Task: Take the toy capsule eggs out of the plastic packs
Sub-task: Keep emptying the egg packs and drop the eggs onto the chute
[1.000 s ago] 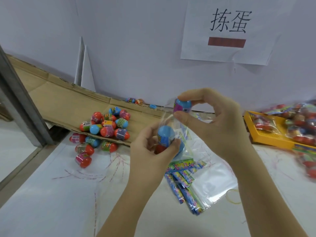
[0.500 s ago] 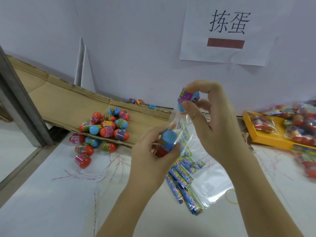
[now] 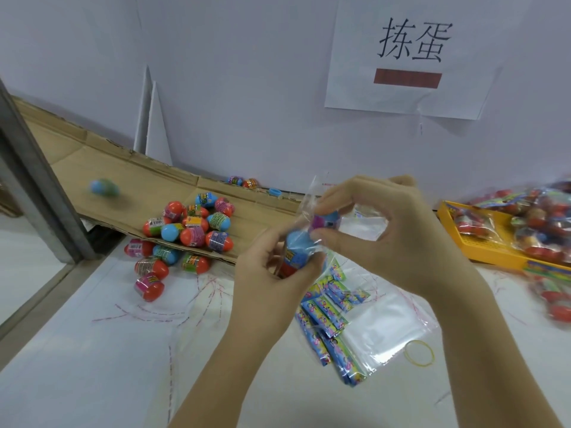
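Note:
My left hand (image 3: 268, 273) grips a clear plastic pack (image 3: 309, 196) from below, closed around a blue-and-red capsule egg (image 3: 297, 249) inside it. Just above, my right hand (image 3: 392, 233) pinches a second egg with a purple label (image 3: 325, 221) between thumb and forefinger at the pack's open top. A pile of loose eggs (image 3: 191, 230) lies to the left, partly on a cardboard sheet (image 3: 92, 162). One blue-green egg (image 3: 104, 186) shows blurred on the cardboard, further left.
A yellow tray (image 3: 482, 247) at the right holds several filled packs (image 3: 537, 223). Empty clear bags (image 3: 386, 322) with blue sachets (image 3: 324, 316) lie under my hands, a yellow rubber band (image 3: 419, 353) beside them. A paper sign (image 3: 411, 57) hangs on the wall. A metal post (image 3: 37, 168) stands at left.
My right hand has come down from its raised position to the top of the pack. A blurred blue-green egg has appeared on the cardboard at left. The left hand has barely moved.

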